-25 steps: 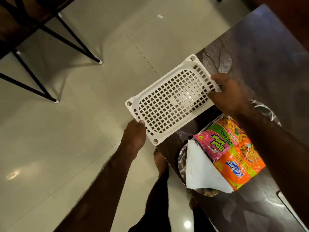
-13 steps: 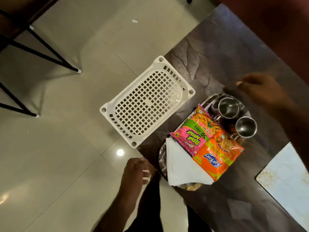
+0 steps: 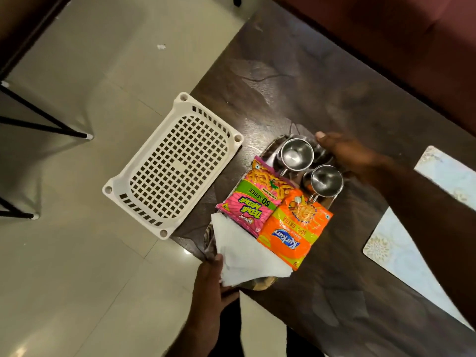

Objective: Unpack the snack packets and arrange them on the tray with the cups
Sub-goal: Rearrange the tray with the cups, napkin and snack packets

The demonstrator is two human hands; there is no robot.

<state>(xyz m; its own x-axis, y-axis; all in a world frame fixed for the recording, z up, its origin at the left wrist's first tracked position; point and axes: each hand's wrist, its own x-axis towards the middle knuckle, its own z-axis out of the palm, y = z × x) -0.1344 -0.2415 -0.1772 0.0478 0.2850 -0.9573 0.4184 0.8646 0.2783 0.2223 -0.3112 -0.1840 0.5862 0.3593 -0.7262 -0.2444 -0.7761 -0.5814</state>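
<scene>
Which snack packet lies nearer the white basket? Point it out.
The pink Bingo Tedhe Medhe packet: on the steel tray it lies on the side by the white basket, with the orange Kurkure packet beyond it.

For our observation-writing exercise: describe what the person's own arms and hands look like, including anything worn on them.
The left hand and right hand are ungloved, with no ring, watch or bracelet visible. The arms behind them are bare as far as the frame shows, with no sleeves in view. The right thumb shows a short, unpainted nail.
</scene>
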